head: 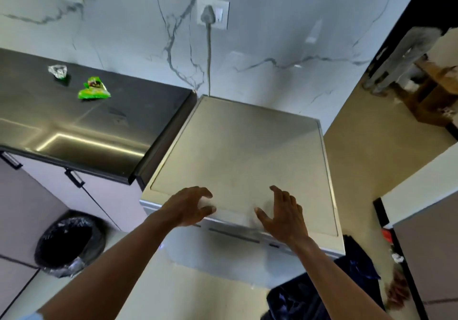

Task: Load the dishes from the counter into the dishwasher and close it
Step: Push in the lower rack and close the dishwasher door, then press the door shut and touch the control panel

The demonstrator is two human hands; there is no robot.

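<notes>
Dishwasher (238, 161): shut, directly ahead; front edge runs left to right beneath both grips. Left hand (190, 207) and right hand (282, 214) spread apart, empty, equally near.

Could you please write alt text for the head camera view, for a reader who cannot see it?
Both hands, left hand and right hand, open above the front edge of a closed dishwasher. Beside it, a dark counter holds a green wrapper.

You can't read any text here. The green packet (93, 88) on the dark counter (138, 111) carries printing, but it is too blurred to make out, and the dishwasher (238, 151) front shows no legible label or numbers.
</notes>
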